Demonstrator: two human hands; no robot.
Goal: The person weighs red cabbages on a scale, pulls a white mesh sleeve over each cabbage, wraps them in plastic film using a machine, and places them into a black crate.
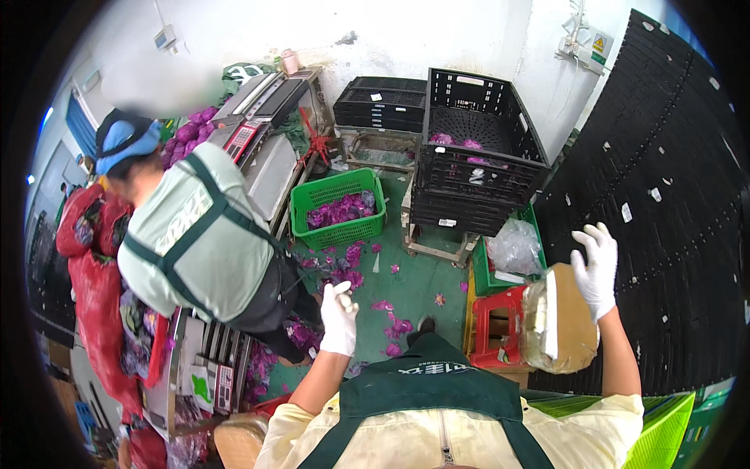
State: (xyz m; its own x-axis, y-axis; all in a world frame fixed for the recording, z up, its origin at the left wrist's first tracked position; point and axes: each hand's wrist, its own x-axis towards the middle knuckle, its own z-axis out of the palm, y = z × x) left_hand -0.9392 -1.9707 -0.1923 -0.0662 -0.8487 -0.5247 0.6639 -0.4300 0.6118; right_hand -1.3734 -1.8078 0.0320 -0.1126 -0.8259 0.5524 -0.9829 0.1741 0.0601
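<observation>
Both my hands wear white gloves and are raised apart in front of me. My left hand [339, 319] hangs above the green floor near scattered purple cabbage leaves [344, 275]; its fingers are loosely bent and apart, with nothing seen in them. Beside the black panel wall, my right hand [596, 270] has its fingers spread and bent, also holding nothing. The nearest thing to it is a plastic-wrapped cardboard box [576, 320] on a red stool [498, 324]. Ahead, a tall stack of black crates [469, 195] has a few purple cabbages [471, 146] in its top crate.
A person [195, 234] in green apron straps bends at the left, by red mesh sacks [98, 320] and weighing scales [241, 141]. A green basket [338, 236] holds purple leaves. Folded black crates [380, 102] stand at the wall. A green crate [488, 280] holds clear plastic bags.
</observation>
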